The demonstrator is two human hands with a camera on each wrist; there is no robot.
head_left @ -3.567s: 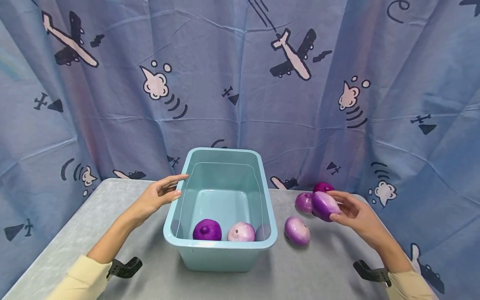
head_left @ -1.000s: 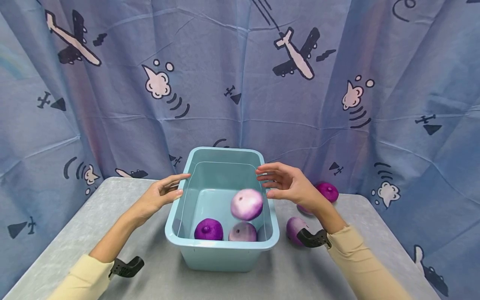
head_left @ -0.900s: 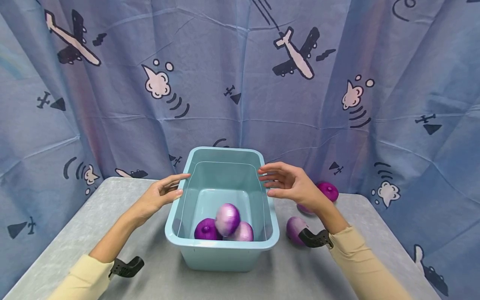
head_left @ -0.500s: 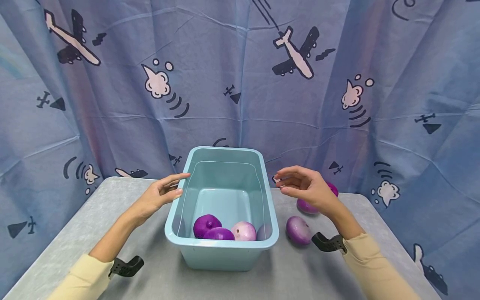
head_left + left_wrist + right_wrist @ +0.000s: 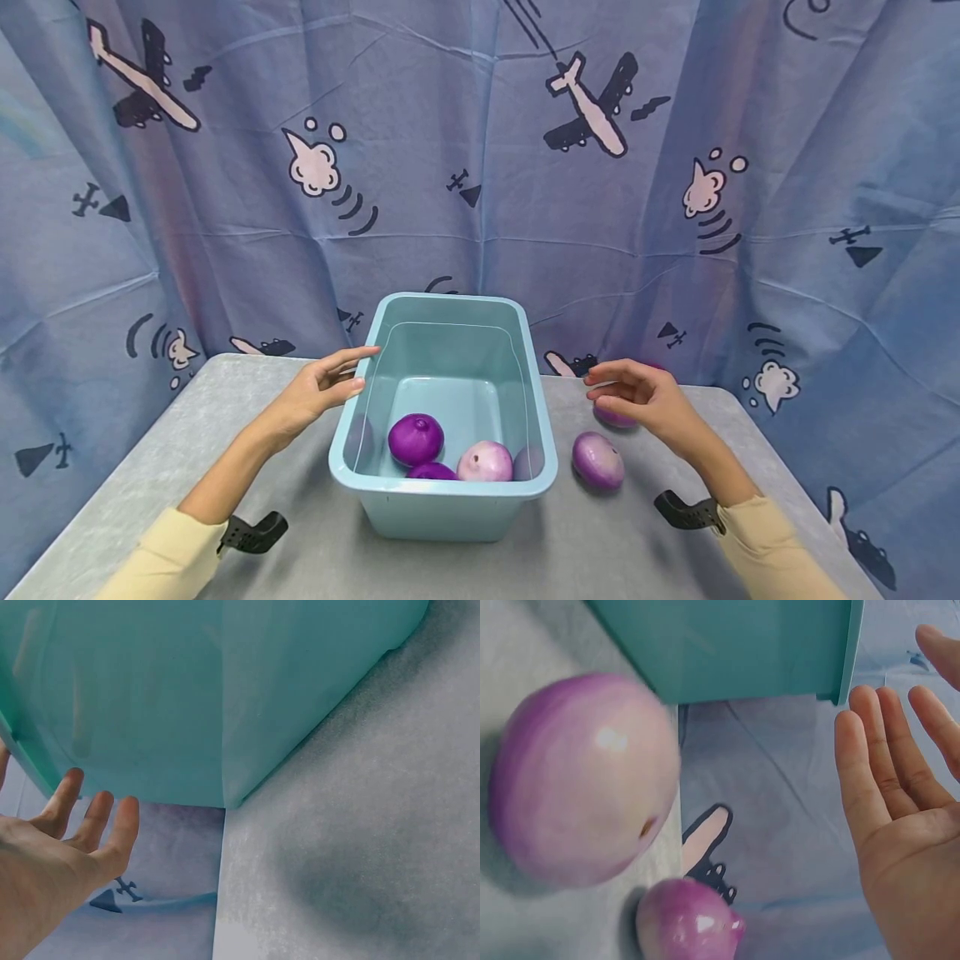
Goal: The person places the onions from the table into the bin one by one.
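A creased blue fabric curtain [image 5: 480,192] printed with cartoon airplanes and clouds hangs behind a grey felt-covered table [image 5: 225,417], evenly lit.

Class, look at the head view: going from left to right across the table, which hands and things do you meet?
Left hand → blue bin → dark purple onion inside it → pale onion inside it → onion on the table → right hand.
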